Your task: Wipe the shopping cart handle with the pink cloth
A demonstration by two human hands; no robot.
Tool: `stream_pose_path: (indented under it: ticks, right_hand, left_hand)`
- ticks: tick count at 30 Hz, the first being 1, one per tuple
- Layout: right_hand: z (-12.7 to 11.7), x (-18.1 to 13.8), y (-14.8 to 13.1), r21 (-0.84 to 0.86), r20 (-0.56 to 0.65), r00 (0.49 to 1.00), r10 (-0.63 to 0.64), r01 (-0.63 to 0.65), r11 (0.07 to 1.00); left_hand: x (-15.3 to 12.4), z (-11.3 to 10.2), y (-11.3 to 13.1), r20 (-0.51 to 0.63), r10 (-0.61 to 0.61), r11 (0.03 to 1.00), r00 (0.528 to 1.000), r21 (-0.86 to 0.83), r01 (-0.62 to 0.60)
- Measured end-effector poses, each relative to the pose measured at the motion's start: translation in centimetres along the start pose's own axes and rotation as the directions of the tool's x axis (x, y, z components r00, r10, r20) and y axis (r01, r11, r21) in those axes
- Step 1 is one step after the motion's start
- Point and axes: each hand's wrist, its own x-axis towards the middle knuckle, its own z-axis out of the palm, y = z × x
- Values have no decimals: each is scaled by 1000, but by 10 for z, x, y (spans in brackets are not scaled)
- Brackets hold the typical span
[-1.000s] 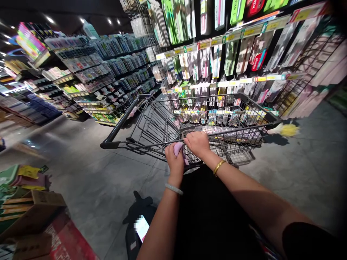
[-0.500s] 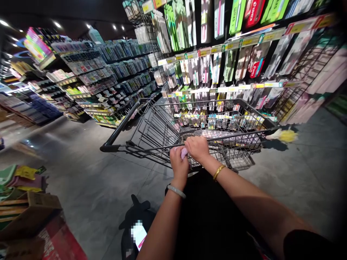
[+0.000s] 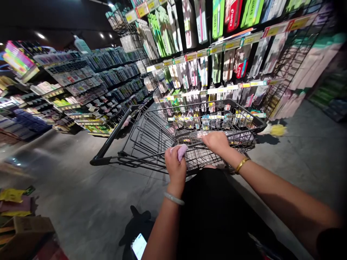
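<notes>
A black wire shopping cart stands sideways before me, its handle at the left. At the near side rim, my left hand is closed around a crumpled lilac cloth; whether its fingers also grip the rim, I cannot tell. My right hand is further right, fingers wrapped over the same rim. A few things lie in the cart's basket, seen only partly through the wires.
A shelf rack of hanging packets stands close behind the cart. More stocked shelves run along the left. An open cardboard box sits at lower left, and a lit phone screen shows below my left forearm.
My right hand has slid right along the cart rim, away from my left hand. More of the lilac cloth shows. The view has shifted, with the shelves and cart now further left.
</notes>
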Motion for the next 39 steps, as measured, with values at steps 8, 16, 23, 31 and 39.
stream_pose_path:
  ticks: [8,16,23,31,39]
  right_hand:
    - [16,-2,-7,114,-232,972,39,-13,993]
    - [18,-2,-4,132,-286,958,33,5,991]
    - [21,-1,-3,170,-280,959,47,2,985]
    - [18,-3,-3,168,-267,963,31,14,986]
    - [20,-3,-2,190,-283,958,46,9,982]
  left_hand:
    - [-13,36,5,134,99,967,986,222,-127]
    - [-25,58,6,205,165,970,965,145,-196]
    - [-20,72,20,274,245,937,930,179,-299]
    - [-56,92,-9,467,133,957,874,171,-236]
    - [-12,69,32,210,242,947,947,163,-278]
